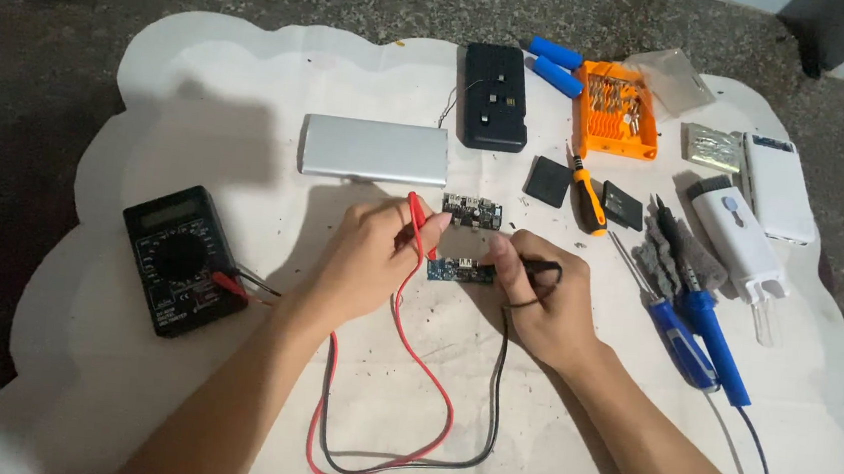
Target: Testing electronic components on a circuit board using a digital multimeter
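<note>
Landmark: the small blue circuit board (461, 270), lying flat on the white mat (154, 76) between the two hands.

Progress, judged from the layout: the black multimeter (182, 258), well left of the board, already has its red and black leads plugged in, and both probes are in hand. The silver power-bank shell (375, 149) above the board lies apart from its electronics, so opening appears done. Whether a reading is being taken cannot be told; the meter display is too small to read.

Left hand (365, 258): just left of the board, fingers pinched around the red probe (420, 222), tip pointing down toward the board.

Right hand (537, 301): just right of the board, fingers closed on the black probe (538, 268), fingertips at the board's right edge. Actual contact of either tip is not visible.

The board: narrow, blue, with a metal port on its near edge. A second, similar board (471, 211) sits just above it, untouched.

Right of the board: orange-handled screwdriver (588, 198), blue-handled screwdriver (680, 338), orange bit case (615, 110) further up.
</note>
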